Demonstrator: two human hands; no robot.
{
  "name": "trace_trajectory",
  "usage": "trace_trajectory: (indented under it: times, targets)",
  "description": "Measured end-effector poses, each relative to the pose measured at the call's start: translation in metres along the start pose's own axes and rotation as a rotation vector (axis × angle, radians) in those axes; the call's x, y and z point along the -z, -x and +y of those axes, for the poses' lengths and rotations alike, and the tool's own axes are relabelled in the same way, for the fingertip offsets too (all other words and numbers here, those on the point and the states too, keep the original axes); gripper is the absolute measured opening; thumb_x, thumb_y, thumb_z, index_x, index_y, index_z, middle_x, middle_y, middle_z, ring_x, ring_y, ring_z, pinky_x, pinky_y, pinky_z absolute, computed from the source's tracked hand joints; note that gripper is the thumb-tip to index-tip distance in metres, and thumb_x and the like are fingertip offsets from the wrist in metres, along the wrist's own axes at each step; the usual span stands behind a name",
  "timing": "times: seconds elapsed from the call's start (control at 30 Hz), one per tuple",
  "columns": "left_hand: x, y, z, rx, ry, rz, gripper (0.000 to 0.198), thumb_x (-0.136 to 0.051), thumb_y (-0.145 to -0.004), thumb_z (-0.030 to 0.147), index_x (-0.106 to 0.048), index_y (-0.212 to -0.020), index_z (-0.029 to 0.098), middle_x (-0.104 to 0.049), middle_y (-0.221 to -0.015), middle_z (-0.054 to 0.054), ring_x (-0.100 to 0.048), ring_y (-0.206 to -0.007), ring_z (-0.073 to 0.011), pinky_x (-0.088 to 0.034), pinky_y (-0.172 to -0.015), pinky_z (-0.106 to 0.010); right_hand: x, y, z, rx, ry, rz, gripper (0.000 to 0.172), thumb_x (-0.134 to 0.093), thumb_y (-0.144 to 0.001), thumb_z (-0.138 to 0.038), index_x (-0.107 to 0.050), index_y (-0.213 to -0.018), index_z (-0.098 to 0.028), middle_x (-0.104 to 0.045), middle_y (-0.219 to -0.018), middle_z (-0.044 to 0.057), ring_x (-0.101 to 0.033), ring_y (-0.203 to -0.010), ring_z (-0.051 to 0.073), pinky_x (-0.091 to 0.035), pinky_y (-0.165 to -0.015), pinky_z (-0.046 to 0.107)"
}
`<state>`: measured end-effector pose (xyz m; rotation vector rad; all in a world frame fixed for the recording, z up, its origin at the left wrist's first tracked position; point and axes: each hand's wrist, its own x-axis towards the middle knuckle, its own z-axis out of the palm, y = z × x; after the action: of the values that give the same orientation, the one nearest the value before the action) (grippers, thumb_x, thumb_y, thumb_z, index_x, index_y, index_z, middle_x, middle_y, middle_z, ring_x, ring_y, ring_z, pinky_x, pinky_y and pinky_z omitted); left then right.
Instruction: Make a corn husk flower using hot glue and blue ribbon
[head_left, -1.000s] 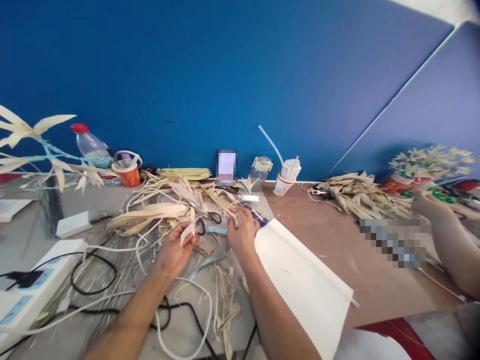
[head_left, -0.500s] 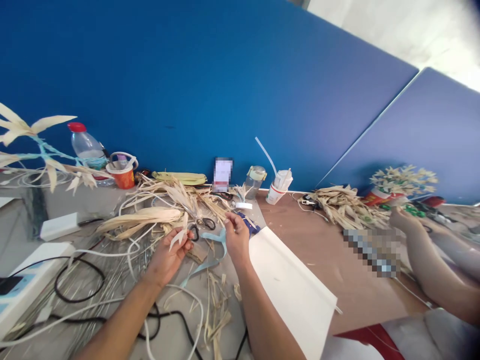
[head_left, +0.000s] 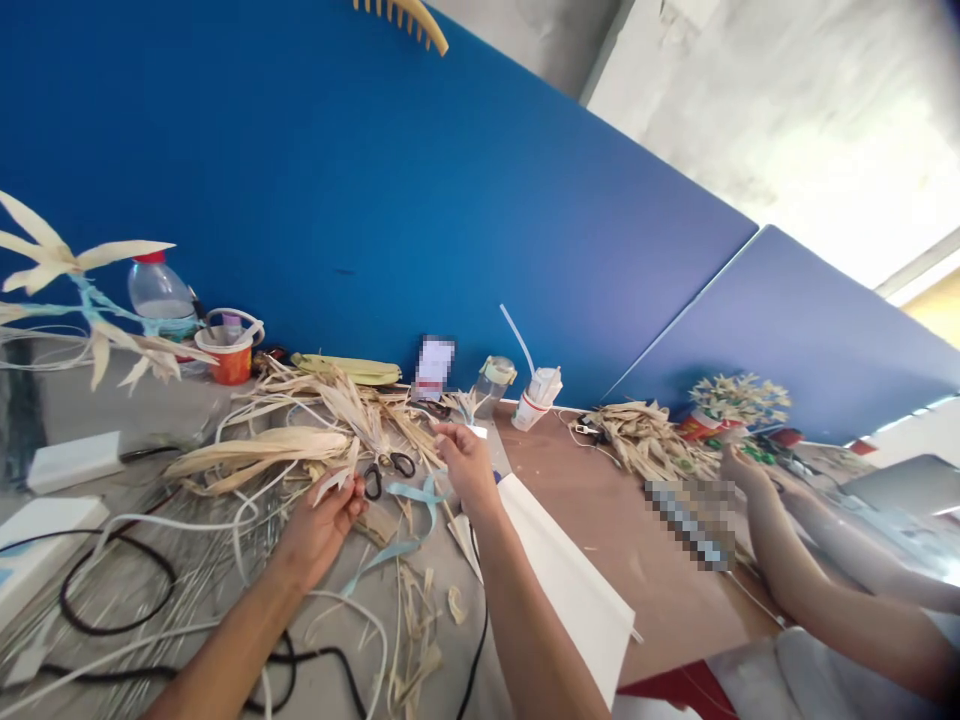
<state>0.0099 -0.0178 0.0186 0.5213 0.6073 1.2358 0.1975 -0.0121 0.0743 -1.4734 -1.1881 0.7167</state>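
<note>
My left hand (head_left: 319,530) is closed with its fingertips pinching a small pale husk flower (head_left: 335,484), its petals pointing up. Right beside those fingers lie the black handles of a pair of scissors (head_left: 373,482); their blades run under the husks. My right hand (head_left: 471,468) is raised near the husk pile's edge, thumb and fingers pressed together. Whatever it may hold is too small to make out. Between the hands, a light blue strip of tape (head_left: 430,508) lies loosely curled on the table. Dry corn husks (head_left: 255,450) are heaped behind my left hand.
White and black cables (head_left: 330,650) cross the near left, by a white power strip (head_left: 45,560). A white board (head_left: 570,600) lies under my right forearm. A blue partition (head_left: 300,200) bounds the back. At right, a co-worker's arm (head_left: 795,560) reaches toward a husk bouquet (head_left: 739,400).
The camera view has tilted and shifted, so the scene sits further left. My right hand is now a little farther from the blue strip. My left hand keeps its pinch on the husk flower.
</note>
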Motion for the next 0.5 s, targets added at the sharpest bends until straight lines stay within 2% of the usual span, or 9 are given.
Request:
trace_trajectory:
  times: [0.1,0.17,0.3,0.5]
  targets:
    - [0.001,0.0,0.001,0.007,0.012,0.02,0.019,-0.08,-0.063,0.018,-0.066,-0.074,0.013,-0.06,-0.07,-0.002,-0.049,-0.056,-0.007,-0.046,-0.055,-0.02,0.003,-0.015,0.006,0.031,0.353,-0.085,0.026,-0.046,-0.079,-0.024,-0.066,-0.093,-0.016,-0.065,-0.073,0.001,-0.057,-0.064,0.014,-0.044,-0.061,0.023]
    - [0.001,0.0,0.001,0.007,0.014,0.023,0.018,-0.08,-0.063,0.018,-0.067,-0.074,0.013,-0.059,-0.069,-0.001,-0.048,-0.054,-0.0067,-0.046,-0.055,-0.02,0.003,-0.023,0.012,0.041,0.511,-0.121,0.025,-0.046,-0.079,-0.018,-0.068,-0.091,-0.018,-0.068,-0.077,0.002,-0.06,-0.069,0.015,-0.045,-0.064,0.024]
    - [0.0,0.0,0.001,0.008,0.007,0.012,0.019,-0.081,-0.062,0.02,-0.067,-0.073,0.013,-0.059,-0.068,-0.001,-0.048,-0.054,-0.007,-0.047,-0.055,-0.021,-0.001,-0.037,0.02,0.038,0.679,-0.133,0.026,-0.047,-0.078,-0.011,-0.07,-0.089,-0.019,-0.071,-0.086,0.006,-0.064,-0.08,0.018,-0.044,-0.071,0.026]
    - [0.0,0.0,-0.001,0.018,-0.004,0.028,0.019,-0.081,-0.063,0.022,-0.067,-0.073,0.014,-0.06,-0.071,-0.001,-0.049,-0.057,-0.0076,-0.046,-0.054,-0.019,-0.024,-0.054,0.028,0.042,0.936,-0.242,0.021,-0.052,-0.077,-0.017,-0.071,-0.085,-0.015,-0.072,-0.086,0.013,-0.065,-0.08,0.023,-0.043,-0.066,0.026]
